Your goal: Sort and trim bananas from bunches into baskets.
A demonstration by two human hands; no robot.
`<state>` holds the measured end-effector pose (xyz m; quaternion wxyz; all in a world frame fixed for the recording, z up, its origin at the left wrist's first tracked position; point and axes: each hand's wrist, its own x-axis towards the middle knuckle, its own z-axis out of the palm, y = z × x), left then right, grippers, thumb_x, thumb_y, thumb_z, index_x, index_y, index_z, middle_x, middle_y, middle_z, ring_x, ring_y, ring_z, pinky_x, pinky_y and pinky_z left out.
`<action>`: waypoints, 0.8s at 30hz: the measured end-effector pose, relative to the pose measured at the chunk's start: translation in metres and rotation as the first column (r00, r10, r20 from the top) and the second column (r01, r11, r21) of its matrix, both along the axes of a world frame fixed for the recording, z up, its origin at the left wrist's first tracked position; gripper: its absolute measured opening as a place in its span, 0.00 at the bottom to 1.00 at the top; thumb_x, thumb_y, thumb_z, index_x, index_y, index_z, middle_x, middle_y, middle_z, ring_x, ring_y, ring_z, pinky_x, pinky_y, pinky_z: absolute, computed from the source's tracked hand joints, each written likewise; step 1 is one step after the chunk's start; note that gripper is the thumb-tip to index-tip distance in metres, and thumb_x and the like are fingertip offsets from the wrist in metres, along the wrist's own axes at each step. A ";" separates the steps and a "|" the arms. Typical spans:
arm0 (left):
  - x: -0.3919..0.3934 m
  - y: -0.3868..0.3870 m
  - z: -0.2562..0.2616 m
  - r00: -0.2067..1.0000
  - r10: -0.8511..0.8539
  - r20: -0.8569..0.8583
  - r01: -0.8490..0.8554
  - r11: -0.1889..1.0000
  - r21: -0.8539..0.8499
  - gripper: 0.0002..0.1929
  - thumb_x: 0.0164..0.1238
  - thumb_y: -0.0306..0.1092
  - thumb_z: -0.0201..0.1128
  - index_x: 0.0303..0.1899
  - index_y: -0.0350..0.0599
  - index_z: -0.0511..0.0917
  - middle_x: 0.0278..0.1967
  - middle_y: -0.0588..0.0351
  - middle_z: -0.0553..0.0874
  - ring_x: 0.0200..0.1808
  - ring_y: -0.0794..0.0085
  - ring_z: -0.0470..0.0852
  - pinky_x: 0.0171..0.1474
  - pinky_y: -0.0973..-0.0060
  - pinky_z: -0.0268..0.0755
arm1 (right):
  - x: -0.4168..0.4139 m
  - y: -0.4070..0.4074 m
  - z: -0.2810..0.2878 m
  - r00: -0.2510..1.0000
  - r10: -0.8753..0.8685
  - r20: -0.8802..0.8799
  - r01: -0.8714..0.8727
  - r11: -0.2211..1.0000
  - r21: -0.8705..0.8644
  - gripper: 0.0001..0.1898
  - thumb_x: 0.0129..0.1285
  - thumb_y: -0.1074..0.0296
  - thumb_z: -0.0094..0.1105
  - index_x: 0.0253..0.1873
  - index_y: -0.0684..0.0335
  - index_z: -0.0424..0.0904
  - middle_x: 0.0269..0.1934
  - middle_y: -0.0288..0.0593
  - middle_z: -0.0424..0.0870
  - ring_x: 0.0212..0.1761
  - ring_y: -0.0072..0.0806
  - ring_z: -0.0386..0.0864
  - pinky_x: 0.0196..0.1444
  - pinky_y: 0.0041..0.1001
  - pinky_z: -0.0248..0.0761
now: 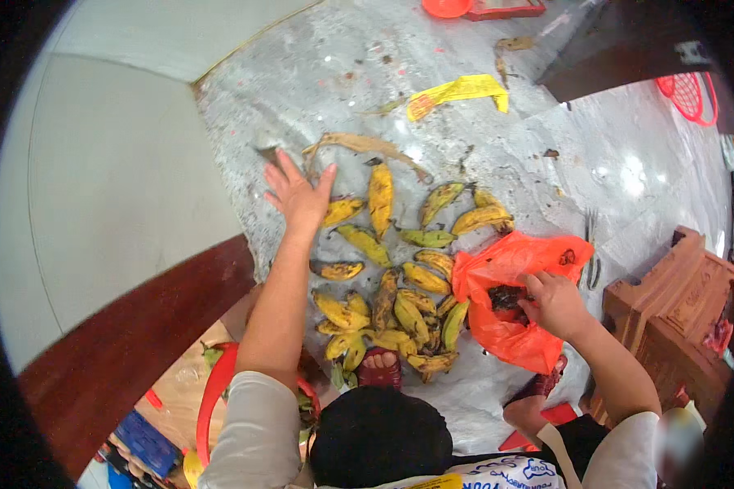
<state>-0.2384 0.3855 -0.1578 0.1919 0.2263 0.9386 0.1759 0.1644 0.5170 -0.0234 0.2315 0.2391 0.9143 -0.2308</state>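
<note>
My left hand (301, 194) is spread, palm down, over the floor beside a yellow banana (342, 211) and a dried brown strip of plant matter (367, 144). It holds nothing. My right hand (550, 299) has its fingers pinched at the opening of a red plastic bag (501, 257), over dark scraps (506, 298) inside. Whether it grips the bag or a scrap cannot be told. Many yellow and green bananas, several with dark spots, lie between my hands and in front of my sandalled foot (379, 365), some in clusters (342, 312).
A yellow strip (459, 93) lies further ahead. Forks (591, 244) rest right of the bag, near a carved wooden piece of furniture (667, 299). A dark red wooden edge (159, 305) runs along the left. A red basket (690, 98) stands far right.
</note>
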 end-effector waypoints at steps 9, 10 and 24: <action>0.034 0.098 -0.005 0.849 -0.512 -0.128 0.505 0.859 -0.087 0.58 0.52 0.70 0.62 0.75 0.47 0.39 0.74 0.35 0.39 0.76 0.45 0.34 0.71 0.45 0.25 | 0.024 -0.005 0.017 0.989 -0.145 0.040 0.146 0.989 -0.026 0.19 0.54 0.65 0.65 0.50 0.62 0.74 0.35 0.47 0.79 0.37 0.44 0.80 0.40 0.39 0.74; 0.034 0.103 -0.007 0.829 -0.538 -0.155 0.534 0.843 -0.068 0.58 0.51 0.69 0.63 0.75 0.47 0.40 0.74 0.34 0.40 0.76 0.45 0.35 0.72 0.45 0.25 | 0.028 -0.006 0.016 0.986 -0.164 0.040 0.165 0.986 -0.017 0.19 0.54 0.65 0.65 0.50 0.62 0.74 0.35 0.47 0.79 0.37 0.44 0.80 0.40 0.39 0.74; 0.052 0.169 0.001 0.637 -0.738 -0.222 0.770 0.623 0.140 0.54 0.49 0.61 0.70 0.73 0.47 0.50 0.72 0.37 0.52 0.75 0.47 0.46 0.73 0.49 0.36 | 0.029 0.035 0.000 0.821 -0.483 -0.305 0.534 0.839 0.107 0.15 0.55 0.68 0.63 0.47 0.63 0.76 0.46 0.50 0.77 0.50 0.48 0.75 0.51 0.39 0.72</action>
